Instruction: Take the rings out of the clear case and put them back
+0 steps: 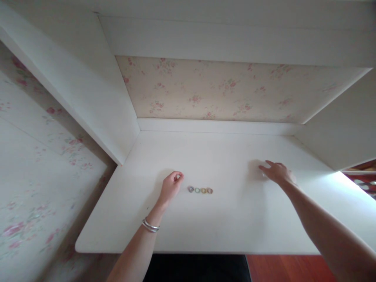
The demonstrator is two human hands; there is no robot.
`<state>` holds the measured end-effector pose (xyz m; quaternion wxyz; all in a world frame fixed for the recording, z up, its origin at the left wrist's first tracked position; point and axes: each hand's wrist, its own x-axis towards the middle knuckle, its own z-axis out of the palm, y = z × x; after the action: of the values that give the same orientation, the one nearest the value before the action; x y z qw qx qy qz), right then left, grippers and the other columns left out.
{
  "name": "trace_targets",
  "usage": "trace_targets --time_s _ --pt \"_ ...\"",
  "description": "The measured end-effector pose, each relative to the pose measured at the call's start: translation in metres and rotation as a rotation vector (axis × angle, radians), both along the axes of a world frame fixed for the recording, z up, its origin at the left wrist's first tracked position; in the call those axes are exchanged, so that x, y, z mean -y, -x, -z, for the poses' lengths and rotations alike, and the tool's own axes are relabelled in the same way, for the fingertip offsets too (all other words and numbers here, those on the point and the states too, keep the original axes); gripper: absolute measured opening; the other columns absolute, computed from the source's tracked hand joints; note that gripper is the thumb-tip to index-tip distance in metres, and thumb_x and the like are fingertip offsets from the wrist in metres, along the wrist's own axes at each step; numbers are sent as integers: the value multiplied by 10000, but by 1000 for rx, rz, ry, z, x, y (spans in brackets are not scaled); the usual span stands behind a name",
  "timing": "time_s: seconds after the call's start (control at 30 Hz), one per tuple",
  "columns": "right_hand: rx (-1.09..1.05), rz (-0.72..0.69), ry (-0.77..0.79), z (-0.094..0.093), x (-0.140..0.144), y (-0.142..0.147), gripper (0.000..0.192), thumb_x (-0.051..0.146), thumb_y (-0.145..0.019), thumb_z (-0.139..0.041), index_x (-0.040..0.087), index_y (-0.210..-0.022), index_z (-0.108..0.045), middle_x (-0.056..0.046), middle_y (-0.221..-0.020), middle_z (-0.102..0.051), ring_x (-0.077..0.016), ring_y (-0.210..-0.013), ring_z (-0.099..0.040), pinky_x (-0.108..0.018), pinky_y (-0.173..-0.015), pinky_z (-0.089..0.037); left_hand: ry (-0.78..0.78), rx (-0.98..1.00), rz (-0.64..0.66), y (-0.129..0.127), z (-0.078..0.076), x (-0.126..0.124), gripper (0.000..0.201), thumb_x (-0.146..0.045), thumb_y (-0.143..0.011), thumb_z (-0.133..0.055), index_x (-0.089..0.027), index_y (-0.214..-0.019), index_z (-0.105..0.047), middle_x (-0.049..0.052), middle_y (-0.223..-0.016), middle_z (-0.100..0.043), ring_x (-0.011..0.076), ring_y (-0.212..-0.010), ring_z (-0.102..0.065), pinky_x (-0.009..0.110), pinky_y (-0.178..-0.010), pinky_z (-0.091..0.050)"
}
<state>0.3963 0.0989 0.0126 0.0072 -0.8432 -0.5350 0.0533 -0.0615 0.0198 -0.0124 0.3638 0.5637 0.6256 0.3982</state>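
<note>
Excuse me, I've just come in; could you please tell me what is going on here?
A person has both bare hands over a white desk, where four small ring-like items lie in a row. The left hand is curled just left of the row, but whether it holds anything is unclear. The right hand is well off to the right, thumb and forefinger apart. Neither hand touches the row.

Got pink-flowered wallpaper (205, 92) behind a white tabletop (211, 156), a white side panel (76, 78) on the left, a black surface (196, 269) below, plus reddish wood-look floor (282, 269).
</note>
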Motion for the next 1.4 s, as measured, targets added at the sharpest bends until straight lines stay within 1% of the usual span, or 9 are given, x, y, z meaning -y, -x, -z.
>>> trace_targets --time_s 0.2,0.27,0.37,0.53,0.97,1.1,1.2,1.3,1.4 --pt "-179 -278 -179 -34 17 95 609 648 -814 -405 265 -1267 -544 -108 -1248 -558 -300 -1112 -533 -418 -936 -398 -64 204 155 -23 -22 15 367 -427 -802 -570 -194 -1084 -538 -33 -718 -462 90 -612 -447 204 -567 -386" --pt "-302 -407 -218 -41 29 138 572 631 -832 -396 274 -1250 -556 -67 -1242 -574 -262 -1114 -541 -377 -955 -399 -120 171 249 -38 -32 20 539 -425 -738 -655 -222 -1202 -471 17 -935 -520 114 -746 -501 240 -667 -446" --pt "-435 -522 -300 -47 52 194 504 591 -847 -417 300 -1231 -565 -31 -1251 -571 -232 -1115 -547 -353 -965 -404 -208 50 324 -58 -42 20 855 -420 -607 -768 -253 -1328 -341 94 -1248 -426 200 -989 -505 348 -815 -475" --pt "-534 -659 -337 -55 84 248 399 493 -894 -405 321 -1218 -564 -13 -1253 -563 -205 -1049 -585 -329 -909 -447 -321 -45 319 -69 -44 14 946 -258 -590 -777 -233 -1370 -243 117 -1320 -365 264 -1181 -423 447 -963 -427" --pt "-776 -569 -395 -60 102 247 379 444 -908 -388 303 -1204 -578 -20 -1249 -564 -203 -1114 -541 -341 -947 -432 -332 49 353 -71 -60 25 719 -125 -605 -707 -232 -1252 -411 71 -1219 -460 209 -1111 -497 381 -947 -480" --pt "-975 -368 -410 -61 96 235 404 483 -882 -420 292 -1204 -572 -30 -1212 -589 -214 -1043 -580 -358 -856 -499 -271 66 293 -65 -58 25 743 -209 -607 -757 -234 -1261 -404 82 -1250 -443 223 -1076 -531 419 -932 -485" --pt "-1321 -204 -419 -57 87 219 399 486 -850 -488 270 -1177 -566 -45 -1229 -571 -199 -903 -636 -334 -720 -555 -249 112 278 -55 -52 19 741 -209 -645 -736 -228 -1292 -374 101 -1295 -417 236 -1121 -512 414 -940 -475" --pt "-1721 27 -407 -46 77 198 318 387 -825 -563 239 -1105 -577 -58 -1209 -581 -184 -815 -669 -334 -698 -575 -248 181 293 -45 -40 4 755 -154 -654 -710 -211 -1310 -340 121 -1307 -412 233 -1153 -493 391 -958 -453" --pt "-1900 300 -406 -29 68 174 170 205 -790 -590 138 -946 -602 -104 -1004 -668 -174 -767 -680 -277 -693 -583 -225 195 271 -37 -25 -15 798 -142 -623 -726 -195 -1309 -322 138 -1312 -404 235 -1149 -497 389 -956 -444"
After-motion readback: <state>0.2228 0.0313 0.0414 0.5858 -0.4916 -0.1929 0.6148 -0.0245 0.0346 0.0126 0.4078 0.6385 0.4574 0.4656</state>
